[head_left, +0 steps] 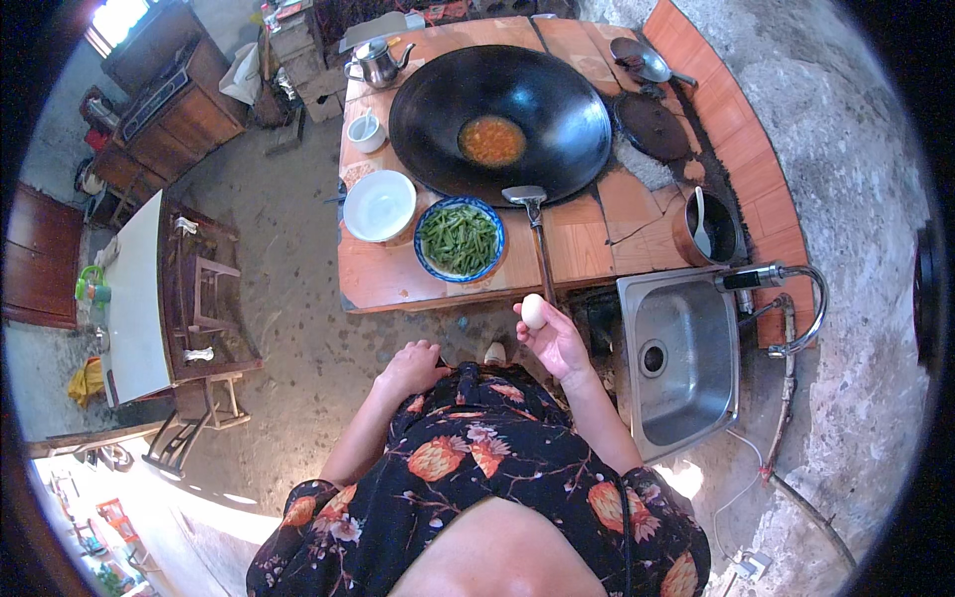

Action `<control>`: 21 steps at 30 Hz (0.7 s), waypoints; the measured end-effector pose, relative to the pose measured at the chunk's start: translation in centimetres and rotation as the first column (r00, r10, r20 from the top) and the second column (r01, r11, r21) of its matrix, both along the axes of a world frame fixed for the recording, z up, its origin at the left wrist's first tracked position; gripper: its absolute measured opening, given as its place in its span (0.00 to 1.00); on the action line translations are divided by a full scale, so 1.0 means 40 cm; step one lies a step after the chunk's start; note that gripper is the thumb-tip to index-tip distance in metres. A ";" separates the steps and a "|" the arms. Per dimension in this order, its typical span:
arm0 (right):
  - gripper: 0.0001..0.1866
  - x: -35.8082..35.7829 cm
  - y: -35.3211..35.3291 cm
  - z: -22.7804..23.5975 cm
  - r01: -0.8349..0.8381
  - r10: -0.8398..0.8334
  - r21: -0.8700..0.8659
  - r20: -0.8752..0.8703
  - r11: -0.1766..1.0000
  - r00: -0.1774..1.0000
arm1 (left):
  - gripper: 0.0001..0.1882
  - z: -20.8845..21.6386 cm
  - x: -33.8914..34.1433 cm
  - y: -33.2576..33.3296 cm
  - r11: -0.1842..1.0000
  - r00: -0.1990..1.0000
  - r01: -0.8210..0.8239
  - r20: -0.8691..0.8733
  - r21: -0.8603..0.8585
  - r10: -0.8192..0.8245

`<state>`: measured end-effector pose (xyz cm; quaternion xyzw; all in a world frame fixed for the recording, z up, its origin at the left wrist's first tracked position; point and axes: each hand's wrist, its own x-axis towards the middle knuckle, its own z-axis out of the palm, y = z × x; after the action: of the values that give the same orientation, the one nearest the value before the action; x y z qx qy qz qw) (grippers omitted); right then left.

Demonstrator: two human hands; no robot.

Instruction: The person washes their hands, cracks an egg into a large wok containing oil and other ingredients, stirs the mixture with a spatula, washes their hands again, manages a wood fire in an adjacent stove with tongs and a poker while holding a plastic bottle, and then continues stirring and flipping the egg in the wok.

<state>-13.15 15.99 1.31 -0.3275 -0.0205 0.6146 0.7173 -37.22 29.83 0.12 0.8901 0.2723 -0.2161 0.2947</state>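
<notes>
My right hand (559, 346) is closed around a whitish egg (534, 311), held up in the fingertips in front of the counter's near edge. My left hand (413, 368) rests against the front of my clothes at the waist, its fingers loosely bent and apart, with nothing seen in it. Beyond the egg, a metal spatula (524, 195) leans on the rim of a big black wok (577, 119), its handle pointing toward me. Orange-red liquid with small bits (491, 141) pools at the wok's bottom. Left of the spatula stands a blue-rimmed bowl of cut green vegetables (460, 239).
A white bowl (379, 206), a small white cup with a spoon (366, 132) and a metal kettle (377, 65) line the counter's left side. On the right are a pot with a ladle (711, 224), a dark lid (652, 126) and a steel sink (679, 388) with a faucet (818, 308).
</notes>
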 end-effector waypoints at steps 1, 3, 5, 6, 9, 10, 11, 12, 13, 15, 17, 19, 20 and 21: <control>0.17 0.000 -0.001 0.000 0.001 -0.001 -0.001 0.004 1.000 1.000 | 0.24 0.000 0.001 0.000 1.000 1.000 -0.004 -0.003 0.000 0.004; 0.17 0.001 -0.003 -0.001 0.003 -0.002 -0.004 0.013 1.000 1.000 | 0.24 0.001 0.004 0.000 1.000 1.000 -0.013 -0.008 0.000 0.013; 0.17 -0.001 -0.003 0.002 0.013 -0.012 -0.034 0.011 0.999 1.000 | 0.24 -0.002 0.005 0.000 1.000 1.000 -0.011 0.000 0.004 0.011; 0.16 -0.002 -0.002 0.004 0.017 -0.017 -0.050 0.010 0.999 1.000 | 0.24 -0.003 0.005 0.000 1.000 1.000 -0.009 0.005 0.006 0.009; 0.16 -0.002 -0.004 0.008 0.015 -0.014 -0.052 0.025 0.999 1.000 | 0.24 0.000 0.009 0.001 1.000 1.000 -0.004 0.003 0.003 0.004; 0.16 -0.002 -0.004 0.007 0.016 -0.015 -0.049 0.025 0.999 1.000 | 0.24 0.005 0.011 0.002 1.000 1.000 -0.004 -0.011 -0.009 0.004; 0.16 -0.002 -0.005 0.006 0.018 -0.017 -0.046 0.025 0.999 1.000 | 0.24 0.012 0.015 0.003 1.000 1.000 -0.004 -0.024 -0.020 0.004; 0.16 -0.002 -0.006 0.005 0.020 -0.019 -0.042 0.026 0.999 1.000 | 0.24 0.015 0.017 0.004 1.000 0.999 -0.005 -0.038 -0.031 0.003; 0.17 -0.002 -0.005 0.005 0.019 -0.017 -0.048 0.030 0.999 0.999 | 0.24 0.015 0.016 0.004 1.000 0.999 -0.005 -0.036 -0.030 0.004; 0.17 -0.003 -0.005 0.005 0.017 -0.015 -0.059 0.037 0.998 0.999 | 0.24 0.009 0.013 0.003 1.000 0.999 -0.005 -0.033 -0.028 0.004; 0.17 -0.003 -0.004 0.003 0.018 -0.016 -0.062 0.036 0.998 0.999 | 0.24 0.003 0.010 0.003 1.000 1.000 -0.004 -0.023 -0.020 0.004; 0.17 -0.004 -0.003 0.002 0.019 -0.017 -0.063 0.038 0.998 0.999 | 0.24 0.001 0.008 0.004 1.000 1.000 -0.005 -0.019 -0.017 0.005; 0.17 -0.004 -0.003 0.002 0.020 -0.017 -0.063 0.041 0.998 0.999 | 0.24 0.002 0.007 0.004 1.000 1.000 -0.007 -0.019 -0.017 0.006; 0.17 -0.005 -0.002 0.002 0.021 -0.018 -0.062 0.043 0.998 0.999 | 0.24 0.002 0.007 0.005 1.000 1.000 -0.008 -0.019 -0.017 0.008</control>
<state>-13.36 15.90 1.38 -0.3630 -0.0135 0.6009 0.7120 -36.94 30.03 0.22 0.8844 0.2767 -0.2257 0.3005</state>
